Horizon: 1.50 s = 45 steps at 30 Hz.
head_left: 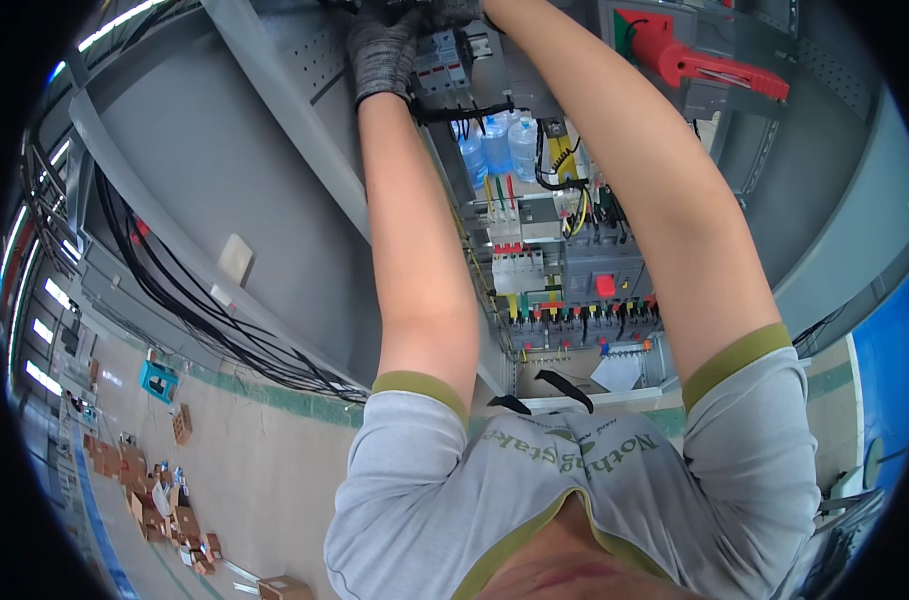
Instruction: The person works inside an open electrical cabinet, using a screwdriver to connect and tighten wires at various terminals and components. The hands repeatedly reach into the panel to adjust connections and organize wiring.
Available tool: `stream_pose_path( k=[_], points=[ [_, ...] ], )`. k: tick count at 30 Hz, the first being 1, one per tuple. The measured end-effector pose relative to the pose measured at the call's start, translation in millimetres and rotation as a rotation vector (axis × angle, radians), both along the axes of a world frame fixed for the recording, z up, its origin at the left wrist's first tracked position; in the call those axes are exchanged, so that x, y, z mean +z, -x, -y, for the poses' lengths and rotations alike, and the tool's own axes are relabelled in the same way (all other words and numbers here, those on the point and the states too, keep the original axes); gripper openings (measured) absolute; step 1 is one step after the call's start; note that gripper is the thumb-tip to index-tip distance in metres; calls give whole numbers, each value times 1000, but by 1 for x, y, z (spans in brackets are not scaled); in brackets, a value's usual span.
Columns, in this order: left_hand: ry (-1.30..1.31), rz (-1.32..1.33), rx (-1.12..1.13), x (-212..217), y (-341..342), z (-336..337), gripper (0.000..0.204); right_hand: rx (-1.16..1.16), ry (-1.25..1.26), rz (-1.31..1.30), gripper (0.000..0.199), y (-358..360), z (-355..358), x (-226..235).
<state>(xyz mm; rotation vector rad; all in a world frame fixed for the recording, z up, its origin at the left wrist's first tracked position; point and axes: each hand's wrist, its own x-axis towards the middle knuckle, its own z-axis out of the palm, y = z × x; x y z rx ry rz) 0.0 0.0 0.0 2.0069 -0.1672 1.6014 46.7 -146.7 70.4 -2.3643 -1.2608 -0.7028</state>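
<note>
Both my arms reach up into an open grey electrical cabinet. My left hand [383, 55], in a grey knit glove, is at the top edge of the head view, beside a small grey-and-white breaker block [441, 70]. Its fingers run into the dark upper rim and are hidden. My right hand [461, 11], gloved too, shows only in part, close to the left one; its fingers are cut off by the edge. Whatever the hands touch or hold cannot be made out. Below the breaker block, a black-wrapped wire bundle [465, 114] runs sideways.
A red rotary handle [700, 68] juts out at upper right. Lower in the cabinet sit a white breaker row [518, 272] and a large grey breaker [605, 265]. Black cables [190, 310] hang along the left frame. Cardboard boxes [160, 500] and a blue stool [159, 381] stand on the floor.
</note>
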Motion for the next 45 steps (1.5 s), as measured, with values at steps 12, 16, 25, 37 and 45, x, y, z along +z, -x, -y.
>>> stream_pose_path(
  k=[12, 16, 25, 37, 45],
  points=[
    [591, 106, -219, -170, 2, 38, 27, 278, -802, -139, 32, 26, 11, -240],
    [660, 22, -320, -181, -2, 31, 20, 302, -918, -426, 30, -2, -28, -269],
    [421, 5, -148, -197, -2, 25, 19, 381, -882, -545, 20, -20, -40, -263],
    [865, 90, -373, -196, 4, 24, 19, 469, -1259, -1399, 29, -15, -42, -261],
    [934, 120, -535, -198, -10, 7, 25, 438, -1255, -1427, 17, -37, -64, -263]
  ],
)
